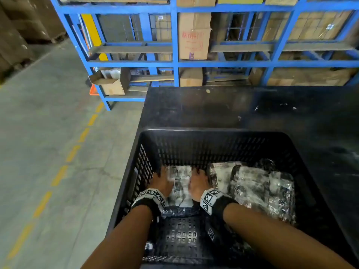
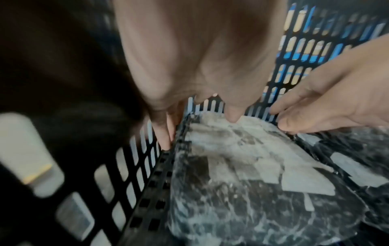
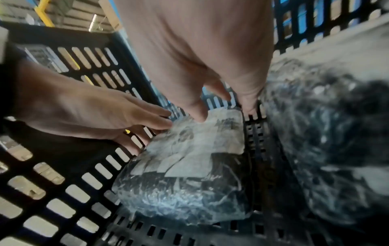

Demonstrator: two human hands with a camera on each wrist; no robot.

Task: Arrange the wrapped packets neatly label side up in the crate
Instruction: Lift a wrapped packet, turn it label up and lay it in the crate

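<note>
A black slotted crate (image 1: 219, 140) is seen from above, set on a dark table (image 1: 233, 109). Both bare hands are reached down into its far left corner, one at each side of a packet (image 1: 179, 183) wrapped in clear film. The packet lies flat on the crate floor with its pale paper label turned up, its far end close to the far wall and its left edge near the left wall.

The left hand (image 1: 162, 181) is placed along the packet's left edge. Its fingers (image 2: 166, 133) are held nearly straight and pushed down between packet and wall, while the thumb is pressed on the label's far edge. The right hand (image 1: 198, 183) is placed along the packet's right edge in the same way, with fingers extended and only loosely bent and the thumb (image 3: 197, 111) laid on the label. Neither hand is closed round the packet.

More wrapped packets (image 1: 258, 189) are piled just beside it, in the crate's right half. Blue shelving (image 1: 175, 63) with cardboard boxes is seen beyond the table.
</note>
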